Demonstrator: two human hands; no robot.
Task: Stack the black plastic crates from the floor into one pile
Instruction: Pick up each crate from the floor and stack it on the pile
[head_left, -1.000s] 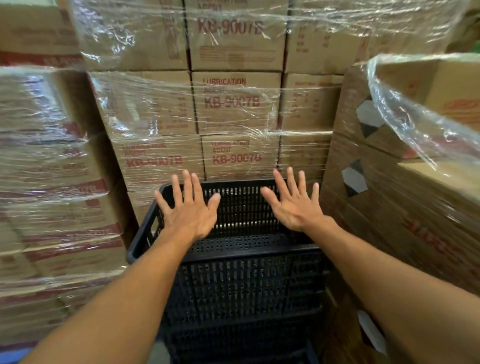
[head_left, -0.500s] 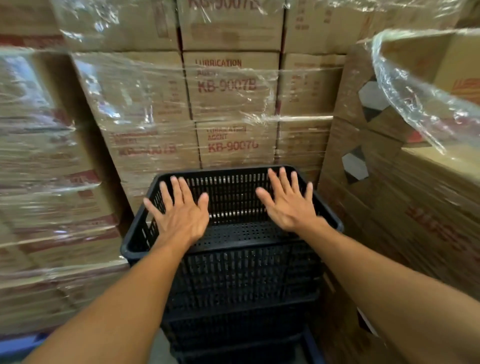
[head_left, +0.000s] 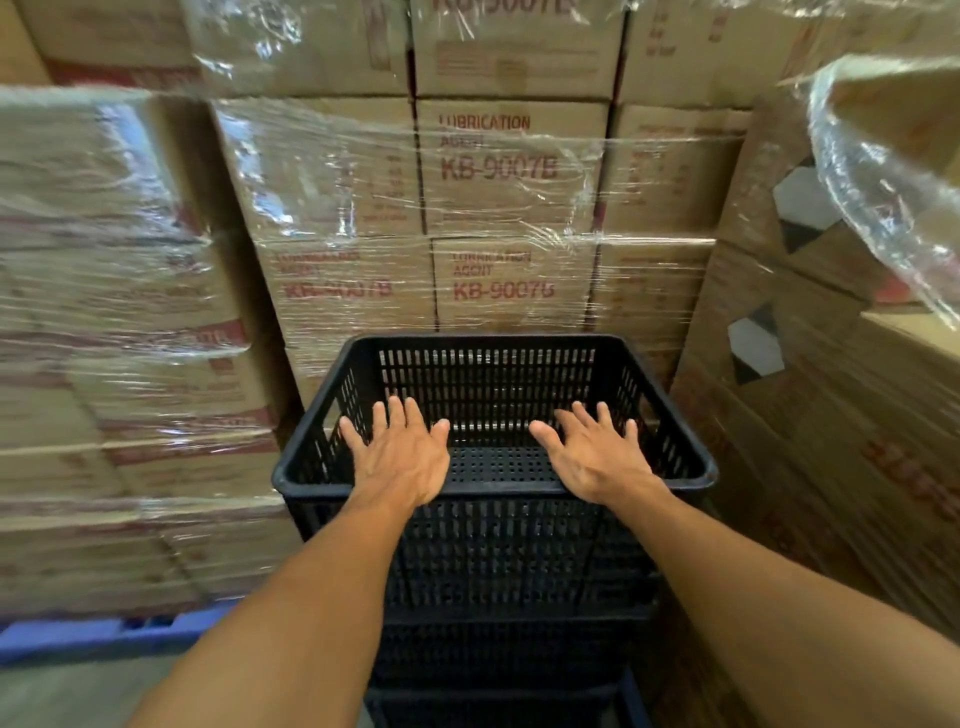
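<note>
A pile of black perforated plastic crates stands in front of me; the top crate (head_left: 488, 374) is empty and sits nested on the lower crates (head_left: 509, 654). My left hand (head_left: 402, 457) hovers palm down, fingers spread, over the near rim at the left. Over the near rim at the right my right hand (head_left: 597, 457) is held the same way, fingers apart. Neither hand holds anything. Whether the palms touch the rim I cannot tell.
Shrink-wrapped cardboard boxes (head_left: 498, 171) marked KB-9007B rise right behind the pile. More wrapped boxes (head_left: 114, 332) close in on the left, on a blue pallet (head_left: 104, 636). A further stack of cartons (head_left: 831, 415) stands tight against the right side.
Both hands have drawn back from over the crate's middle to its near rim. The view has shifted, so the whole top crate shows.
</note>
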